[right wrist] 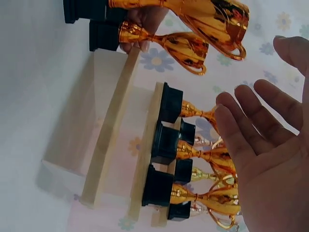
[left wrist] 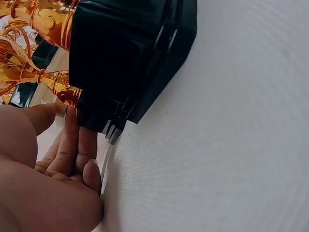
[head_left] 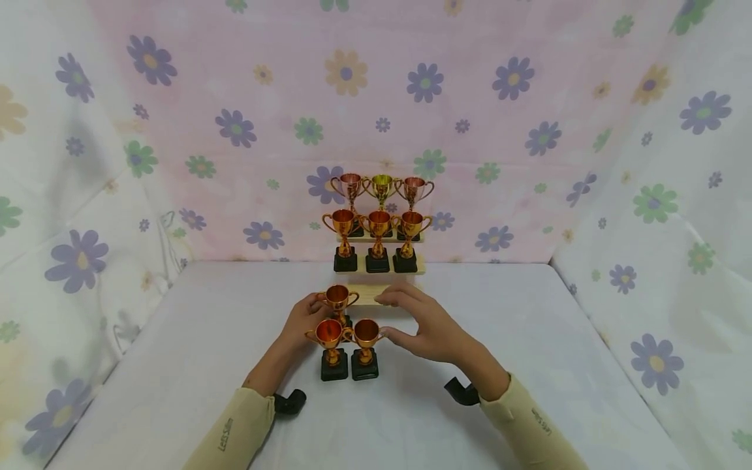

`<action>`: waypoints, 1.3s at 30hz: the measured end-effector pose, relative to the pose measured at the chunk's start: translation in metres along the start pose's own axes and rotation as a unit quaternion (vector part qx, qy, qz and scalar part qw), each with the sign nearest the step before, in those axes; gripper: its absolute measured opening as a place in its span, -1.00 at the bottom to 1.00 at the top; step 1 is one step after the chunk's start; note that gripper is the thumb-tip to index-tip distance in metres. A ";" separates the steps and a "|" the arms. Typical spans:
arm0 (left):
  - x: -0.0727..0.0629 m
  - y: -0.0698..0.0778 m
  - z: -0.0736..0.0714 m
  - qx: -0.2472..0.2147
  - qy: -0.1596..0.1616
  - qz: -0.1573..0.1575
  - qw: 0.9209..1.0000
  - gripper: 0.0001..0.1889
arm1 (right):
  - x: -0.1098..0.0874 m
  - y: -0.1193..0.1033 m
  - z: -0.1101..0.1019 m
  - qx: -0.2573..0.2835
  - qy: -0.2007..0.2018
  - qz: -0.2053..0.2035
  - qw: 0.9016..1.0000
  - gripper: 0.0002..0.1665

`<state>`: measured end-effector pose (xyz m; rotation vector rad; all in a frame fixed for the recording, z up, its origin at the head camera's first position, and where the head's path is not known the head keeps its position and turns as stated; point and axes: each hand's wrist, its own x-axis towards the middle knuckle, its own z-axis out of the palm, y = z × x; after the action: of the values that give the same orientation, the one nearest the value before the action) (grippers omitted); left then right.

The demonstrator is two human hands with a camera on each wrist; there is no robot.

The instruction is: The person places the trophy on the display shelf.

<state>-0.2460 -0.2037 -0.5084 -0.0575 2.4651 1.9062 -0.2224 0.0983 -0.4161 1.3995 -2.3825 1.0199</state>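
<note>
My left hand [head_left: 305, 320] reaches in from the left and holds a gold two-handled trophy cup [head_left: 337, 297] low down, near its black base. In the left wrist view its fingers [left wrist: 70, 145] run behind that base. Two similar trophies stand side by side on the table just in front, a left one [head_left: 330, 334] and a right one [head_left: 365, 334]. My right hand [head_left: 431, 326] hovers with spread fingers and nothing in them, its thumb tip close to the right trophy's handle. Its fingertips overlap the bare lowest wooden shelf [head_left: 361, 294].
Behind that shelf, three gold trophies [head_left: 378, 225] stand in a row on the middle wooden step [right wrist: 137, 193]. Higher up, three more [head_left: 382, 186] have pinkish and yellow-gold cups. White cloth [head_left: 205, 326] covers the table; flowered cloth [head_left: 264, 189] hangs around it.
</note>
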 end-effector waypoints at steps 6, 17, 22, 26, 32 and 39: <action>-0.001 0.003 0.000 0.003 0.001 0.007 1.000 -0.71 | 0.003 -0.004 0.012 0.012 -0.035 -0.017 0.999 -0.34; -0.003 0.003 0.000 -0.010 -0.002 0.015 1.000 -0.72 | 0.003 -0.005 0.028 0.016 -0.047 -0.028 0.998 -0.34; -0.003 0.002 0.001 -0.018 -0.001 0.015 1.000 -0.74 | 0.003 -0.005 0.030 0.018 -0.044 -0.024 0.999 -0.37; -0.004 0.002 0.001 -0.013 0.000 0.013 1.000 -0.73 | 0.003 -0.005 0.031 0.015 -0.042 -0.025 0.999 -0.38; -0.004 0.002 0.001 -0.005 0.003 0.014 1.000 -0.75 | 0.003 -0.005 0.031 0.010 -0.040 -0.027 0.999 -0.38; -0.005 0.004 0.001 -0.002 0.003 0.020 1.000 -0.74 | 0.002 -0.005 0.028 0.014 -0.038 -0.029 0.999 -0.36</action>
<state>-0.2408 -0.2019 -0.5048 -0.0143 2.4837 1.9298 -0.2146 0.0770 -0.4335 1.5350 -2.3731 1.0063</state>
